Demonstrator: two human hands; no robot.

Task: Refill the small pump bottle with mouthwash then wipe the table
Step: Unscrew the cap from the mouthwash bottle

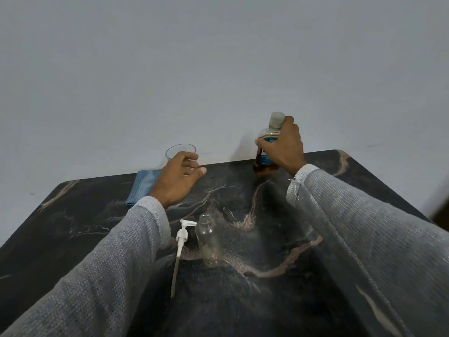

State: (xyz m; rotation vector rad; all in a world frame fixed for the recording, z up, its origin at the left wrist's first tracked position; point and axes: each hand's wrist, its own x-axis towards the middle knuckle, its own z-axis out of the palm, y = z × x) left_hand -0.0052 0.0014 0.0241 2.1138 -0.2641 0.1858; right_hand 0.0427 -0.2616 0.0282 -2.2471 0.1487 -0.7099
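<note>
A small clear pump bottle (209, 242) stands uncapped in the middle of the dark marble table (279, 295). Its white pump head (181, 246) with the long tube lies flat just to its left. At the back right stands the mouthwash bottle (275, 122), capped, with brown liquid low inside and a blue label; my right hand (283, 148) is wrapped around its body. My left hand (179, 178) curls around a clear drinking glass (179, 149) at the back of the table. A folded blue cloth (143, 186) lies partly under my left wrist.
A plain pale wall rises directly behind the table's far edge. The table's rounded corners show at back left and back right, and the right edge drops off to a dark floor strip (439, 215).
</note>
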